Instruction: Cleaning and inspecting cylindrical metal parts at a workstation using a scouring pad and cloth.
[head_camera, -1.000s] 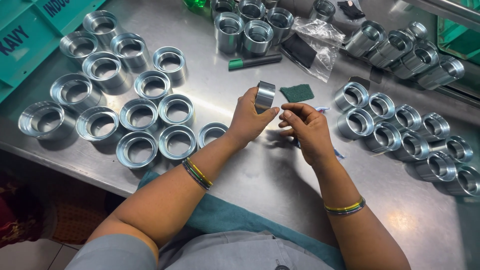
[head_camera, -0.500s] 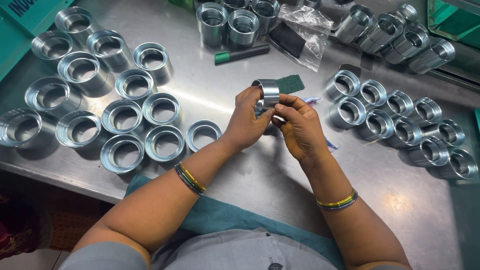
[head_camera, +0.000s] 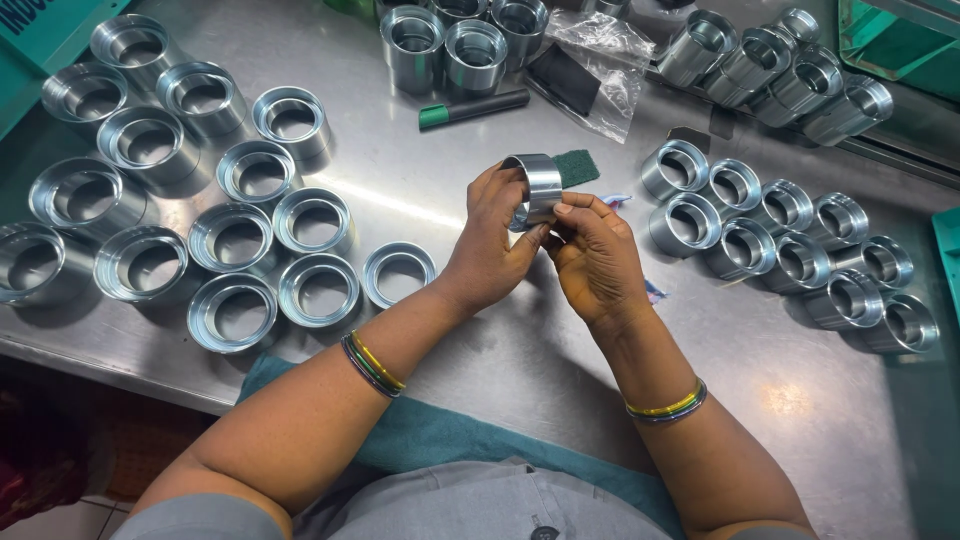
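I am holding a short metal ring (head_camera: 540, 183) up above the steel table (head_camera: 500, 350), between both hands, just in front of the green scouring pad (head_camera: 578, 166). My left hand (head_camera: 490, 240) is curling its fingers and thumb closed around the ring's near side, gripping it by the wall. My right hand (head_camera: 595, 255) is pinching its fingertips (head_camera: 562, 212) together at the ring's lower edge; whether something small sits between them I cannot tell. I judge I am working or checking that edge, midway through one piece. Continuing calls for turning the ring slowly in the left grip, keeping the edge under the right fingertips, well apart from the finished-looking rings at left (head_camera: 240, 240) and right (head_camera: 790, 235).
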